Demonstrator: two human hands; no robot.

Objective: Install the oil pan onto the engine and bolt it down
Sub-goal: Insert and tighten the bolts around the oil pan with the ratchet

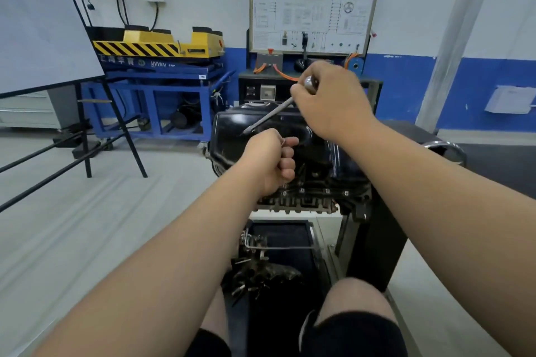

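Item: oil pan (261,130), black, glossy; seated on the upturned engine (313,191), centre of the scene, just beyond my hands; a row of small bolt heads shows along its near flange.

Item: ratchet (269,116), slim steel handle slanting down to the left over the pan; my right hand (333,101) is wrapped tight about its round upper end, raised so the handle can swing clear of the pan's hump, I judge.

Item: my left hand (272,162), curled into a fist at the pan's near edge; what it pinches, if anything, I cannot tell; likely steadying a bolt or socket.

Item: tray (311,236) under the engine, near side, holding loose dark parts and bolts.

Surroundings: blue bench (150,87) far left; wiring display board (316,6) far centre; easel legs (116,124) left; my knees nearest; nothing blocks the pan.
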